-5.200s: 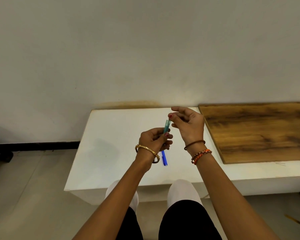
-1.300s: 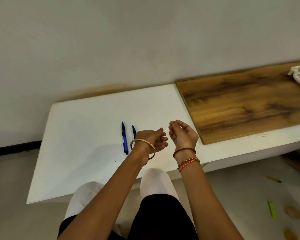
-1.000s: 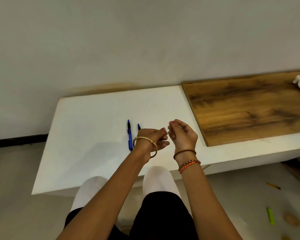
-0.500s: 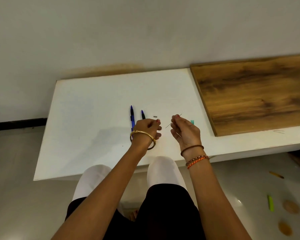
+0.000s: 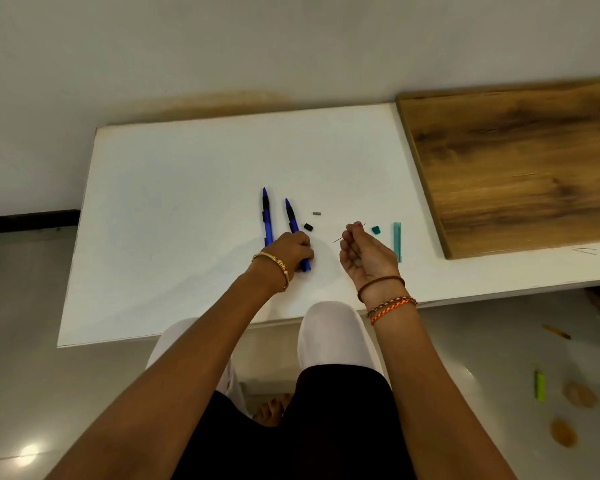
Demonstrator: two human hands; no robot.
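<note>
Two blue pens lie side by side on the white table point(image 5: 174, 209). My left hand point(image 5: 291, 249) is down on the table, its fingers curled round the right blue pen point(image 5: 292, 218). The left blue pen point(image 5: 266, 216) lies untouched beside it. My right hand point(image 5: 362, 252) is raised palm up and pinches a thin pencil lead point(image 5: 347, 233) between thumb and fingertips. A teal lead case point(image 5: 397, 241) and its small teal cap point(image 5: 376, 230) lie just right of that hand. A small black piece point(image 5: 308, 226) and a small grey piece point(image 5: 317, 213) lie between the hands.
A wooden board point(image 5: 520, 161) covers the table's right part, with thin leads point(image 5: 584, 251) near its front corner. The wall stands right behind the table. On the floor at right lie a green object point(image 5: 539, 385) and a yellow pencil point(image 5: 556, 331). My knees are under the front edge.
My left hand has gone down onto the right blue pen and closed on it. The right hand still pinches the lead. The camera has tilted further down.
</note>
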